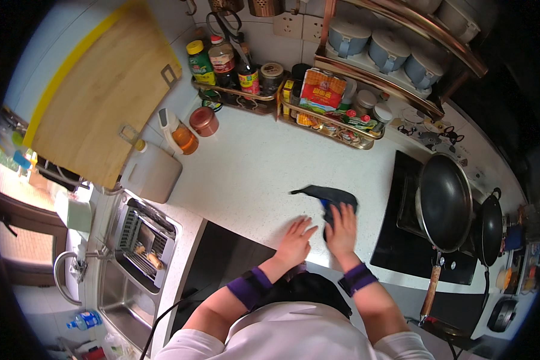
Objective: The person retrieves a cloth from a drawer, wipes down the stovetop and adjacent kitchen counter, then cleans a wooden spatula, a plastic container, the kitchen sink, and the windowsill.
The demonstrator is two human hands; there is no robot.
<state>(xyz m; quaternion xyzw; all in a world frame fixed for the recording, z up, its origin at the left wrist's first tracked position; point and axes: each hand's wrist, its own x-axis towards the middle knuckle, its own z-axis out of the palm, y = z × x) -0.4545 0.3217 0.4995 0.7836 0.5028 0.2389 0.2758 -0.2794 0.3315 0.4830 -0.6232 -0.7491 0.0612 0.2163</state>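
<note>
On the white speckled countertop [234,166] lies a crumpled dark cloth [342,194] with a small blue patch. My right hand [342,229] holds the cloth down against the counter, its fingers spread over the near part. A thin tail of the cloth points left. My left hand [295,242] is just left of it, near the counter's front edge, fingers apart and holding nothing. Whether its fingertips touch the counter I cannot tell. Purple bands wrap both wrists.
To the right, a frying pan [445,202] sits tilted on the black cooktop [389,243], its wooden handle [429,294] jutting forward. Condiment racks [333,119] line the back. At left stand an oil jug [182,135], a copper-coloured jar [204,121], a white jerrycan [153,173] and the sink [130,288].
</note>
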